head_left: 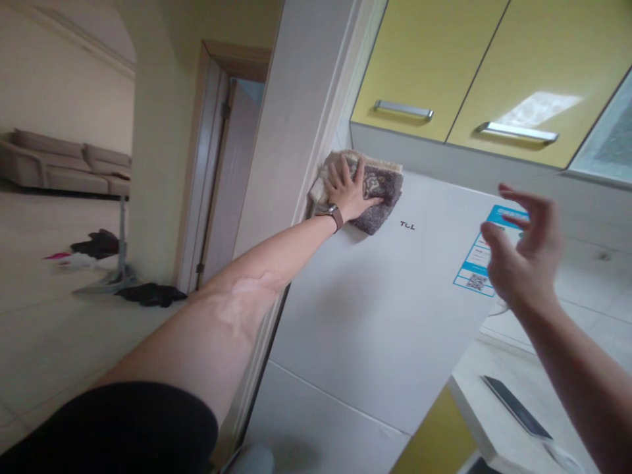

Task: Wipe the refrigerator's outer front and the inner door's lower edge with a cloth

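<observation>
My left hand, with a watch on its wrist, presses a folded, patterned cloth against the upper left front of a white refrigerator. Its fingers are spread across the cloth, which reaches the fridge's top left corner and side edge. My right hand is raised on the right with its fingers curved and apart, and nothing shows in it. It is nearest to the blue and white label on the fridge door and partly covers that label.
Yellow cabinets with metal handles hang above the fridge. At lower right, a dark flat device lies on the white counter. Left of the door frame, dark cloth lies on the floor, with a sofa farther back.
</observation>
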{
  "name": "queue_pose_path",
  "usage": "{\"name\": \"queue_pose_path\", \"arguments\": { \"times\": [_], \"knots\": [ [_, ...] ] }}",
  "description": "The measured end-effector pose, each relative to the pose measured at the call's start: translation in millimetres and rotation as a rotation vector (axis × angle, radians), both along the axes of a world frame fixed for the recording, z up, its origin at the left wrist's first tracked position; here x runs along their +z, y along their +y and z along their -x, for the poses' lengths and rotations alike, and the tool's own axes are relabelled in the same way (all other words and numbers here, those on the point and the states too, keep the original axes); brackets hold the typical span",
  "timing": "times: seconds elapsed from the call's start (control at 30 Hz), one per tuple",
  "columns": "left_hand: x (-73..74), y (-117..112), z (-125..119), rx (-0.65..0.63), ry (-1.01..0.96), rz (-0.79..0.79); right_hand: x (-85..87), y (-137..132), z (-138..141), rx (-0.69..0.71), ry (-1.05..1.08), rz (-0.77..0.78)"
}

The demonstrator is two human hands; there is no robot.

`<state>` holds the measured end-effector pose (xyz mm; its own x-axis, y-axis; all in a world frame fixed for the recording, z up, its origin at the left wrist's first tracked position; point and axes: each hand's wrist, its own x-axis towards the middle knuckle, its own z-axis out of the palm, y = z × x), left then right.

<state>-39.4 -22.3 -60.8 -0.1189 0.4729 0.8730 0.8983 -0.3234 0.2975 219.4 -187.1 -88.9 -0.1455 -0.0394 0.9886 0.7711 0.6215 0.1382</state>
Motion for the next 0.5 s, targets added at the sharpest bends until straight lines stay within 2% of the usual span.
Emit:
{"name": "queue_pose_path", "arguments": {
  "times": [0.07,0.13,0.23,0.33,0.5],
  "knots": [
    [11.2,3.1,1.2,0.000,0.011,-0.005,20.8,31.8,-9.7,-0.286,-0.105,0.060],
    [15.7,9.0,2.3,-0.003,0.018,-0.026,42.7,65.1,-21.8,-0.509,-0.137,0.150],
    [6.0,19.2,4.0,-0.016,0.031,-0.099,66.7,108.0,-34.3,-0.700,-0.058,0.292],
    [-22.6,24.0,7.6,-0.055,0.056,-0.161,74.9,135.6,-35.7,-0.767,0.001,0.289],
    [-94.2,12.7,18.6,-0.065,0.113,-0.115,75.4,152.8,-33.6,-0.716,0.142,0.240]
  ]
}}
